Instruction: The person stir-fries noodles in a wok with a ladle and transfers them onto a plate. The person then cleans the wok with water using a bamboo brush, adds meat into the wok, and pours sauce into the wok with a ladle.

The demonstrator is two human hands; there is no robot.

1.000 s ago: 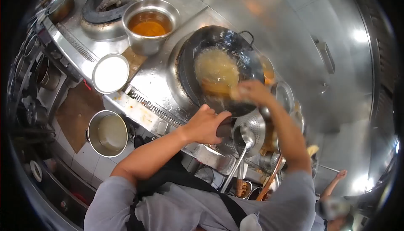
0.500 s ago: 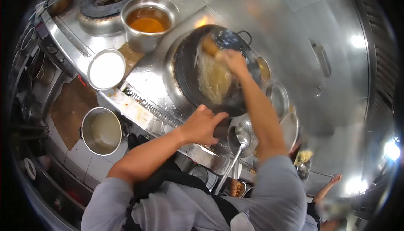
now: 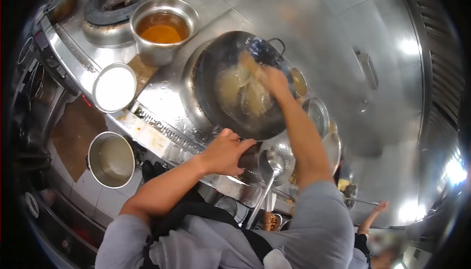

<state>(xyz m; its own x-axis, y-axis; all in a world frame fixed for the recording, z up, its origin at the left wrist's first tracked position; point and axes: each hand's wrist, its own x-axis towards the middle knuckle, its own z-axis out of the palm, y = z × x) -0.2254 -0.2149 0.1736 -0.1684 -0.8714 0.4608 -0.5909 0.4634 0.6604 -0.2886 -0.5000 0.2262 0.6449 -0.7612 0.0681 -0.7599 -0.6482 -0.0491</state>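
Note:
A large dark wok (image 3: pixel 208 85) sits on the stove ring, with cloudy, yellowish water (image 3: pixel 235 90) swirling inside. My right hand (image 3: pixel 274 80) is closed around a tan bamboo wok brush (image 3: pixel 248 64), smeared by motion, its working end in the water. At the wok's near rim, my left hand (image 3: pixel 225 153) grips the edge by the handle, thumb stretched along it; the other fingertips are partly hidden. Just right of that hand, a steel ladle (image 3: pixel 275 163) rests in a perforated strainer (image 3: pixel 284 146).
Left of the wok stand a steel pot of amber liquid (image 3: pixel 189 16) and a container of white contents (image 3: pixel 115 87). A second burner (image 3: pixel 93 28) is beyond. A deep pot (image 3: pixel 112 158) stands lower left. Bowls (image 3: pixel 319 117) line the right side. Another person's hand (image 3: pixel 381 206) holds a long handle.
My right hand and the brush have shifted within the wok, and the water has spread into a different swirl. My left hand keeps its place at the rim. The whole view has shifted slightly.

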